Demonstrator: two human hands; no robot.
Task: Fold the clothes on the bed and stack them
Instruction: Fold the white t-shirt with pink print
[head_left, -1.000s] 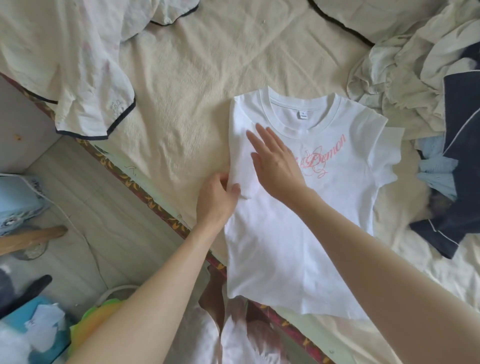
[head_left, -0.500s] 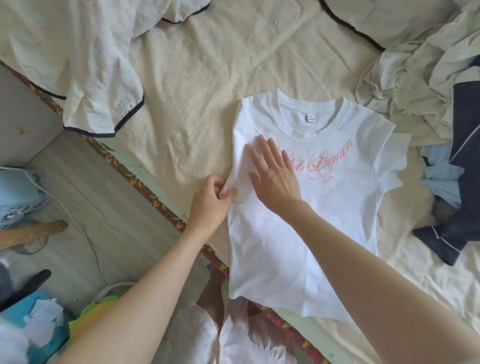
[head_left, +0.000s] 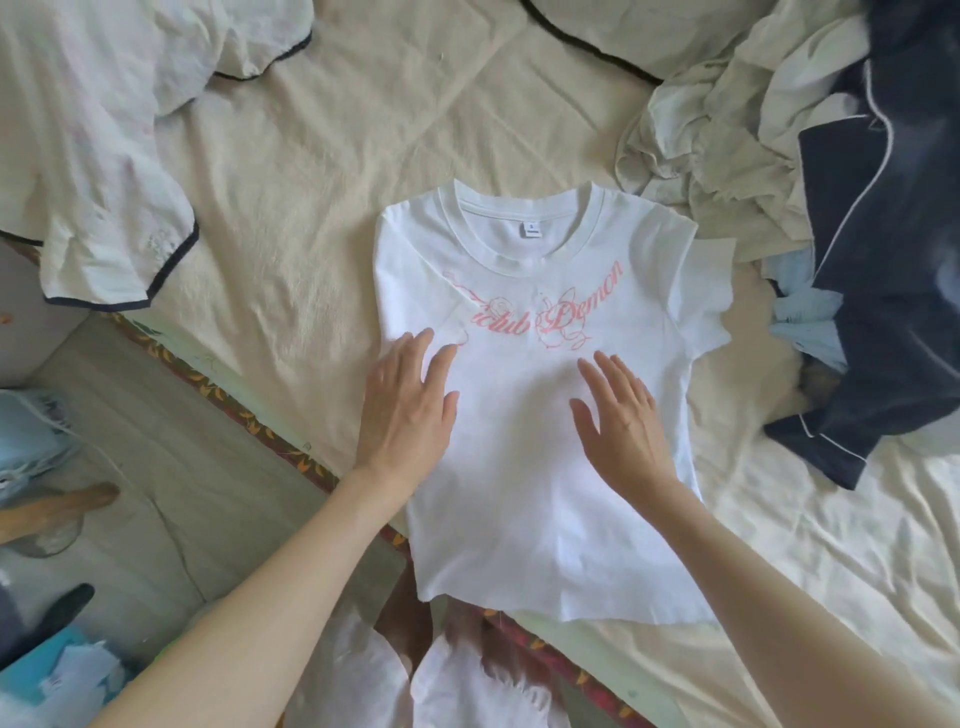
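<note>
A white T-shirt (head_left: 524, 499) with pink script across the chest lies face up on the cream bedsheet (head_left: 322, 218), neck away from me, hem over the bed's near edge. Its left sleeve is tucked out of sight; the right sleeve still sticks out. My left hand (head_left: 405, 415) lies flat on the shirt's left side, fingers straight. My right hand (head_left: 623, 431) lies flat on the shirt's middle right, fingers spread. Neither hand grips the cloth.
A white top with dark trim (head_left: 98, 171) lies at the back left. A heap of pale clothes (head_left: 727, 130) and a navy garment with white piping (head_left: 883, 291) fill the right side. The floor (head_left: 156, 467) with clutter lies beyond the bed's left edge.
My left hand let go of the shirt's left edge and now lies flat on it. My right hand slid rightward off the left side. The pink script shows in full.
</note>
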